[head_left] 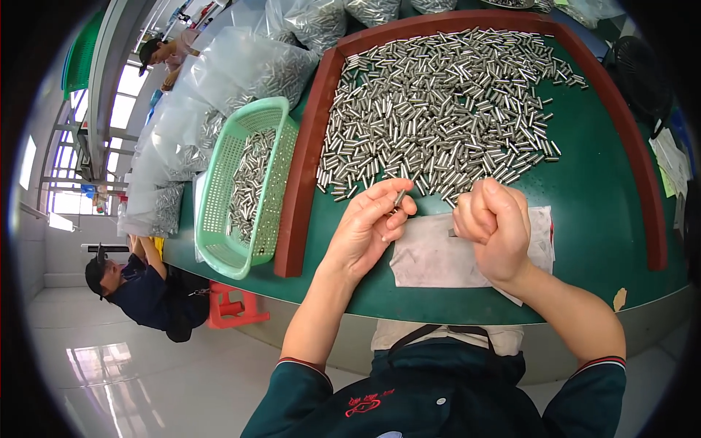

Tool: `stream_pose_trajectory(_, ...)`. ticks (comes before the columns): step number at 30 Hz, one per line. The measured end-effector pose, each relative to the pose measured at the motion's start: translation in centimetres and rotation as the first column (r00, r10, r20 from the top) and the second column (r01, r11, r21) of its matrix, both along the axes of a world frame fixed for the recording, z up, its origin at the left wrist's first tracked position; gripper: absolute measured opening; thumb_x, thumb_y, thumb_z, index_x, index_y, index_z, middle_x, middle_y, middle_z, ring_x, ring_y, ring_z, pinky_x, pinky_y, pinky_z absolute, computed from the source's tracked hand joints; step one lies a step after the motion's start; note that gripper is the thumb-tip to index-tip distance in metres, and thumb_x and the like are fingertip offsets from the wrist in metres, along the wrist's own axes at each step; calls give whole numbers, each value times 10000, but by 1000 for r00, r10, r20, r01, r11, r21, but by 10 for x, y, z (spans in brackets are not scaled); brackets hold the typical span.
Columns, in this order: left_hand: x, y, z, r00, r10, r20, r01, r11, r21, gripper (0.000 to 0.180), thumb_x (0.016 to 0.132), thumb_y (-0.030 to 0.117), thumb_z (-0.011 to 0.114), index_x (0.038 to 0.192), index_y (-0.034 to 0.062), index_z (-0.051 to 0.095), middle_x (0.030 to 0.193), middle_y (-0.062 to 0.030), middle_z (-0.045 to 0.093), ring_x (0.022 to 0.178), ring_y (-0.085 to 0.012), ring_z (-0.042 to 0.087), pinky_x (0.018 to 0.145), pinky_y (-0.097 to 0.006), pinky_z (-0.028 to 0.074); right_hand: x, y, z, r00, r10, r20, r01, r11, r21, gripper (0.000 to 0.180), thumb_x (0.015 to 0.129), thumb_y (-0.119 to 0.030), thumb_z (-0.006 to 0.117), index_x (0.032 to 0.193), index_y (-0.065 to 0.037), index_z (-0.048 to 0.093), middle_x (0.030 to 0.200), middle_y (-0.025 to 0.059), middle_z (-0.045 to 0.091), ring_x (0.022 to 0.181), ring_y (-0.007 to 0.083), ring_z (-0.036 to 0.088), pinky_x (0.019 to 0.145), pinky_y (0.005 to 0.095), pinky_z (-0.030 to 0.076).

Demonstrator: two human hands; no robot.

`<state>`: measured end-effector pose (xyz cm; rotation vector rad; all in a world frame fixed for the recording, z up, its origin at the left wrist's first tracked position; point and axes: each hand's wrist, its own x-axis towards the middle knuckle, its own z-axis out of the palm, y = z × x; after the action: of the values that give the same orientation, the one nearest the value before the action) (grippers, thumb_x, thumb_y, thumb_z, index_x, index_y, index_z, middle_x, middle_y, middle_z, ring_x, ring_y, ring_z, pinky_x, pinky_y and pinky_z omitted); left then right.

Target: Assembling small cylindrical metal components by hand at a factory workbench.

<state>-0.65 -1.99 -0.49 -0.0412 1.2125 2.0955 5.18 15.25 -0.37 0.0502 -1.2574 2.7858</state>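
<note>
Between the thumb and fingers of my left hand (369, 228) sits a short, shiny metal pin (399, 197); other fingers curl loosely beneath it. My right hand (500, 232) is closed in a fist above a stained white cloth (427, 255). Pin ends (452, 233) poke out at the fist's left side, but how many it holds is hidden. Just beyond both hands spreads a large heap of loose metal pins (445, 109) on the green tabletop (584, 219).
A reddish-brown raised border (310, 146) frames the heap. To its left stands a pale green perforated basket (280, 120) partly filled with pins. Clear bags of pins (241, 66) line the far left. Two people (150, 288) sit along the left, near a red stool (237, 306).
</note>
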Motion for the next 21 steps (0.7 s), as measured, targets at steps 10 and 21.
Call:
stream_pose_trajectory(10, -2, -3, -3, 998, 50, -28, -46, 992, 117, 209, 895, 212, 465, 742, 71, 442, 655, -36, 477, 568, -65, 410, 488, -188, 306, 0, 1, 0, 1000, 4, 1, -4, 1000, 15, 395, 890, -192, 336, 515, -91, 266, 435, -12, 279, 414, 67, 219, 405, 230, 188)
stream_pose_trajectory(21, -4, 19, -12, 222, -540, -812, -572, 602, -557, 141, 699, 44, 644, 838, 32, 623, 589, -103, 559, 515, -235, 534, 485, -326, 418, 0, 2, 0, 1000, 12, 19, -11, 1000, -13, 393, 886, -189, 341, 514, -87, 269, 446, -12, 293, 422, 64, 225, 412, 230, 197)
